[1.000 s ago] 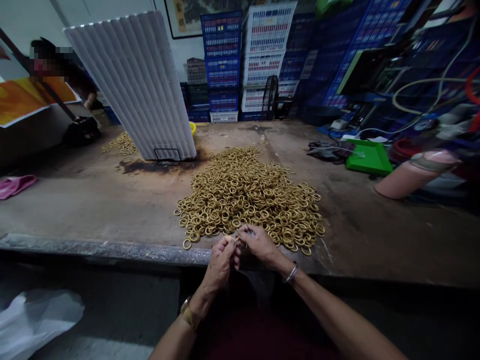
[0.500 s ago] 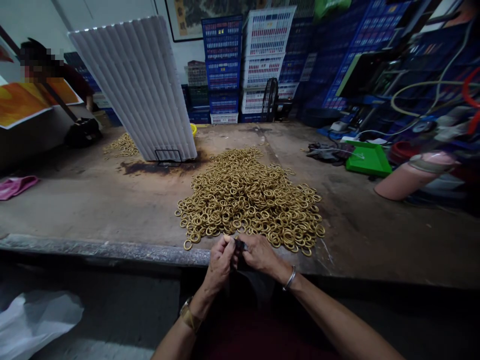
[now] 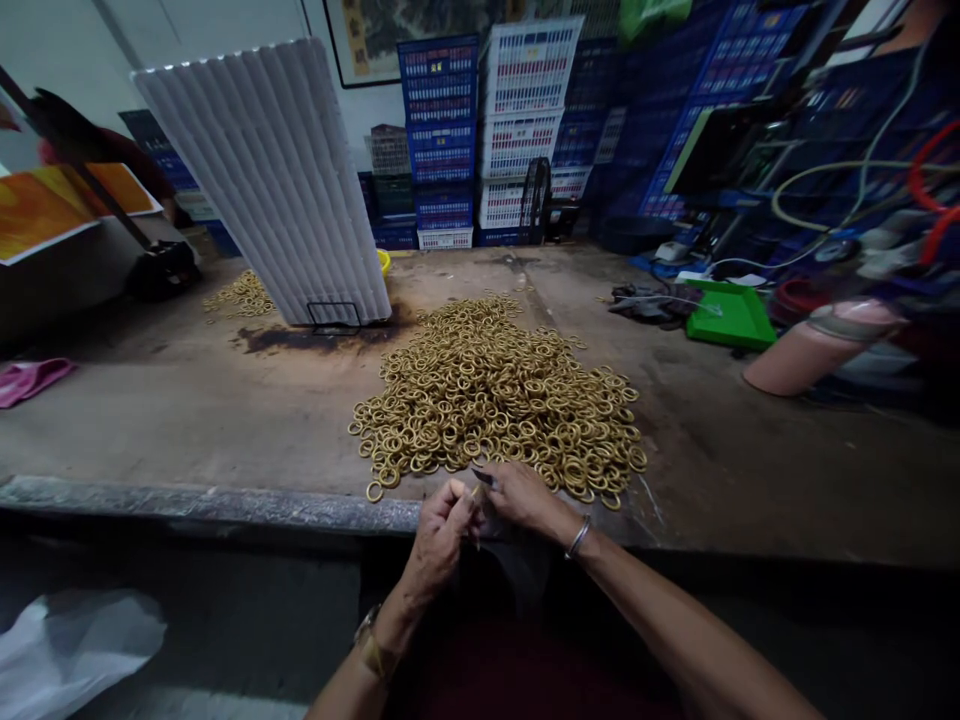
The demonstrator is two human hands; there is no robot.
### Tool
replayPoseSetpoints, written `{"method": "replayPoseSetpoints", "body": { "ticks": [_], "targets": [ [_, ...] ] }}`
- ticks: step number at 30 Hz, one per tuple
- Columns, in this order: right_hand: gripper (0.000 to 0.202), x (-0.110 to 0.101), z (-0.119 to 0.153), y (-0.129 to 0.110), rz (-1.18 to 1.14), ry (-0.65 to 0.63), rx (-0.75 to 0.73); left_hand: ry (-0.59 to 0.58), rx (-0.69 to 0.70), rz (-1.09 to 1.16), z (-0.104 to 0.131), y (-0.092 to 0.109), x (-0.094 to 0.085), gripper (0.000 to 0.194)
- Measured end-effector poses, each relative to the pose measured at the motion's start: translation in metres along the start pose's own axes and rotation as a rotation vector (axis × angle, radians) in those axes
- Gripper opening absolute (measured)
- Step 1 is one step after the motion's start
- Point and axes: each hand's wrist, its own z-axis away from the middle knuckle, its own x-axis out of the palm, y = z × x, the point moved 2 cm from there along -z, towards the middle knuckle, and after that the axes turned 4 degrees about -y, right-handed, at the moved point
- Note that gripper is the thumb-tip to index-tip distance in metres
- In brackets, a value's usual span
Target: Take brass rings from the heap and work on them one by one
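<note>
My left hand (image 3: pixel 444 528) is closed in a pinch on a small gold-coloured ring (image 3: pixel 475 491), of which only a thin edge shows. Just right of it, my right hand (image 3: pixel 520 495) is wrapped round a small dark pointed tool (image 3: pixel 484 477). The tool's tip points left, above the ring; whether the two touch, I cannot tell. Right beyond both hands lies a large heap of gold-coloured rings (image 3: pixel 487 400) on the worktable (image 3: pixel 225 420), near its front edge.
A ridged whitish panel (image 3: pixel 262 180) stands in a wire holder at the back left, with more rings (image 3: pixel 241 293) beside it. To the right are a green tray (image 3: pixel 731 313) and a pink cylinder (image 3: pixel 821 345). Stacked crates (image 3: pixel 439 130) line the back. A person (image 3: pixel 112 150) is at far left.
My hands have come slightly apart. The dark tool in my right hand has moved up off the left fingertips, and the ring's edge now shows between them.
</note>
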Motion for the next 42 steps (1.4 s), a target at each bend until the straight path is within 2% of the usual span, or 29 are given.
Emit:
{"method": "replayPoseSetpoints", "body": {
  "ticks": [2,4,8,11,17,19,22,27,31,33,36,39,42],
  "targets": [
    [0.017,-0.002,-0.002,0.003,0.075,0.028,0.088,-0.056,-0.02,0.121,0.003,0.002,0.005,0.024],
    [0.018,-0.005,-0.007,0.001,0.128,0.07,0.133,-0.061,-0.058,0.255,0.003,0.001,0.008,0.021],
    [0.018,-0.009,-0.02,-0.004,0.233,0.143,0.199,0.05,-0.11,0.423,-0.003,-0.007,0.002,0.018],
    [0.019,-0.006,-0.03,-0.004,0.278,0.127,0.213,0.094,-0.124,0.504,-0.005,-0.01,-0.005,0.015],
    [0.018,0.005,-0.038,0.002,0.288,0.127,0.214,0.066,-0.211,0.661,-0.006,-0.015,-0.015,0.019],
    [0.021,0.008,-0.037,0.004,0.286,0.137,0.212,0.095,-0.242,0.709,-0.009,-0.02,-0.019,0.014],
    [0.022,0.01,-0.036,0.004,0.283,0.155,0.203,0.159,-0.272,0.746,-0.012,-0.024,-0.021,0.018],
    [0.02,0.005,-0.035,0.008,0.238,0.249,0.196,0.179,-0.269,0.647,-0.013,-0.02,-0.019,0.023],
    [0.015,-0.005,-0.032,0.01,0.042,0.324,0.104,0.229,-0.16,0.381,-0.015,-0.016,-0.02,0.03],
    [0.02,-0.01,-0.029,0.009,-0.156,0.297,0.035,0.264,-0.107,0.228,-0.016,-0.016,-0.022,0.037],
    [0.022,-0.013,-0.02,0.004,-0.442,0.17,-0.051,0.248,-0.063,0.063,-0.02,-0.017,-0.023,0.041],
    [0.019,-0.011,-0.013,-0.002,-0.641,0.09,-0.026,0.203,-0.053,-0.003,-0.022,-0.016,-0.021,0.032],
    [0.019,-0.006,-0.008,-0.004,-0.798,0.085,0.047,0.237,-0.049,-0.022,-0.021,-0.013,-0.019,0.028]
  ]
}}
